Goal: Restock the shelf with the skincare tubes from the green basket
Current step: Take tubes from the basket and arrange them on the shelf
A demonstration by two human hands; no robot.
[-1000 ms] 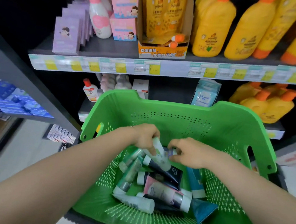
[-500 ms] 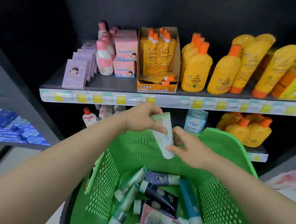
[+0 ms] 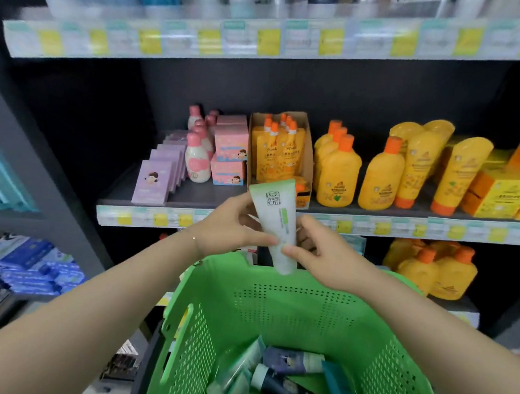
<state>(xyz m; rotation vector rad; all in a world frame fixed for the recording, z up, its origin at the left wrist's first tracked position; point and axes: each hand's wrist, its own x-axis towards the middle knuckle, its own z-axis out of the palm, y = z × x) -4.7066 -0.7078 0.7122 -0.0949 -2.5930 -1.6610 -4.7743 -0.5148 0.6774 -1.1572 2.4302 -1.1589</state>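
In the centre of the frame I see both hands on one pale green and white tube [image 3: 277, 221]. It stands nearly upright, flat crimped end up and cap end down, just above the far rim of the green basket [image 3: 289, 302]. The left hand [image 3: 233, 226] curls round it from the left, thumb laid across its lower front. The right hand [image 3: 323, 255] pinches the lower part from the right, thumb tip on the front near the cap.

At the bottom of the frame the basket holds more tubes [image 3: 289, 389] lying in a loose heap: dark, teal, lilac and pale green ones.

Behind the held tube runs the middle shelf [image 3: 194, 194], with lilac boxes [image 3: 154, 182] at its left, pink boxes [image 3: 230, 148] beside them, and yellow bottles [image 3: 338, 176] with orange caps to the right. The top shelf [image 3: 268, 42] along the upper edge is blurred; the upright packs on it may be tubes.
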